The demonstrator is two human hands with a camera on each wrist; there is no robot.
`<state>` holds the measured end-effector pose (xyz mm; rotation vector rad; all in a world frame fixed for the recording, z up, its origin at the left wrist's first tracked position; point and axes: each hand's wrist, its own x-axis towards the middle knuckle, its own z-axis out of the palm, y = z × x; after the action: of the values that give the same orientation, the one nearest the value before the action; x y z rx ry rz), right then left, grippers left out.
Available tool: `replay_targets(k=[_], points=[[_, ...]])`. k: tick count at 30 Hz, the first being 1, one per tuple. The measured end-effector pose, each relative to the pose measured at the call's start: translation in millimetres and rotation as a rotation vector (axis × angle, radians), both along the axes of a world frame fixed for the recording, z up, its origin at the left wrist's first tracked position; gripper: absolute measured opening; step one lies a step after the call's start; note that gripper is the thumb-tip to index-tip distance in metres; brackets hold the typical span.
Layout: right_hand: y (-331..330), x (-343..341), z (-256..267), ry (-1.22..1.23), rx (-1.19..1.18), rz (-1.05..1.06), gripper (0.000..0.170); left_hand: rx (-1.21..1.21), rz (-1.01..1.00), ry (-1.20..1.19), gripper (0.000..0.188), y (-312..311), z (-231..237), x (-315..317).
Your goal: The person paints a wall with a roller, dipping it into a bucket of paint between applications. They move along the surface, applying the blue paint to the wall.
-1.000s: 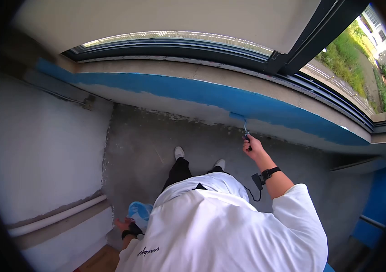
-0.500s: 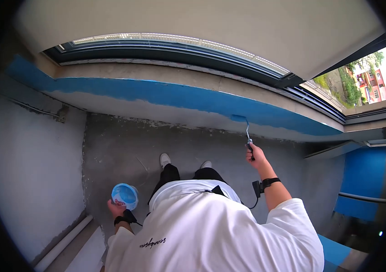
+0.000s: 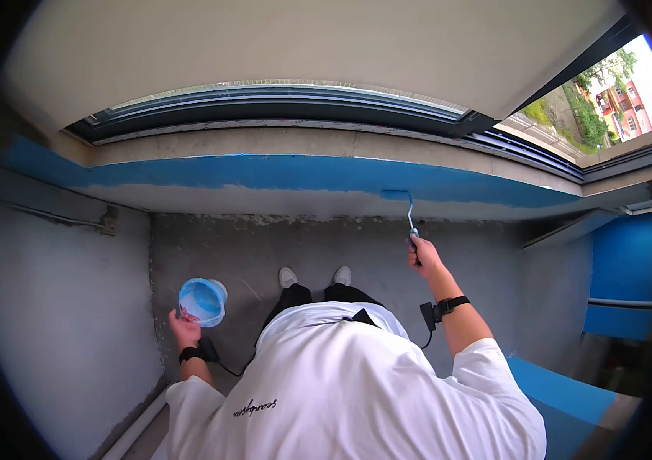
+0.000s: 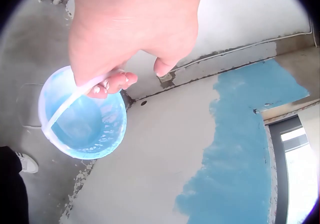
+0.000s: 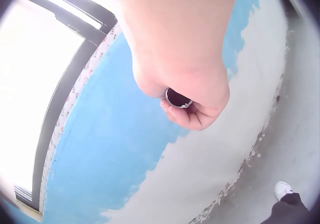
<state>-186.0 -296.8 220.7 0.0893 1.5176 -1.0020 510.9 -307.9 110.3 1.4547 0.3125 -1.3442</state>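
Observation:
My right hand (image 3: 424,257) grips the dark handle (image 5: 178,98) of a paint roller (image 3: 411,208), fingers curled round it. The roller's blue sleeve (image 3: 395,194) lies against the low wall, at the lower edge of the blue paint (image 3: 265,170). Out to the left, my left hand (image 3: 185,330) holds a translucent bucket (image 3: 222,295) by its white bail handle (image 4: 67,103), which runs under the curled fingers. Blue paint (image 4: 80,124) coats the bucket's inside. In the right wrist view the roller head is hidden behind the hand.
Below the blue band the wall (image 3: 265,201) is pale and bare, meeting a grey concrete floor (image 3: 257,245). Above it run a sill (image 3: 265,142) and a dark window frame (image 3: 280,107). A side wall (image 3: 58,268) stands left, with a white pipe (image 3: 138,422) low down.
The bucket and my left hand have swung outward from beside my body to the left. The roller stays on the wall near the paint edge, while the head view has shifted.

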Motion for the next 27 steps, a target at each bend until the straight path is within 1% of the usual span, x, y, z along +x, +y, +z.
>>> replay_targets(k=[3,5,7,9,11,15,17,18,19,21,22,23,25,27], points=[[4,-4,-1,-0.012,-0.03,0.026,0.021,0.015,0.0,-0.031,0.033,-4,16,-6],[9,-13,-3,-0.011,-0.007,0.061,0.021,0.025,-0.003,-0.046,0.034,1,22,-12],[14,-18,-1,-0.014,-0.009,0.081,0.021,0.05,-0.047,-0.015,0.035,11,20,-7],[18,-20,2,-0.027,-0.005,0.106,0.021,0.052,-0.053,-0.04,0.035,22,17,-9],[20,-20,1,-0.013,0.036,0.162,0.021,0.15,-0.016,0.005,0.036,33,20,-8],[15,-18,-18,0.011,-0.035,0.153,0.021,0.161,-0.036,-0.036,0.038,63,37,-21],[8,-17,-30,-0.076,-0.096,0.037,0.022,0.216,0.027,-0.018,0.038,77,44,-23],[4,-18,-39,-0.088,-0.098,0.034,0.022,0.237,0.028,-0.014,0.038,84,52,-26],[-1,-20,-50,-0.114,-0.081,0.025,0.023,0.234,0.026,-0.025,0.038,89,57,-26],[-15,-26,-65,-0.151,-0.069,0.012,0.024,0.192,-0.061,0.01,0.038,106,56,-17],[-23,-30,-73,-0.188,-0.025,-0.001,0.025,0.213,-0.018,0.011,0.039,110,56,-16],[-29,-33,-80,-0.224,0.023,-0.014,0.025,0.212,-0.021,-0.001,0.039,115,57,-17],[-33,-38,-91,-0.256,0.034,-0.009,0.026,0.196,-0.036,-0.042,0.04,120,58,-21],[-32,-38,-89,-0.268,0.047,-0.024,0.025,0.189,-0.016,-0.085,0.041,129,58,-27]])
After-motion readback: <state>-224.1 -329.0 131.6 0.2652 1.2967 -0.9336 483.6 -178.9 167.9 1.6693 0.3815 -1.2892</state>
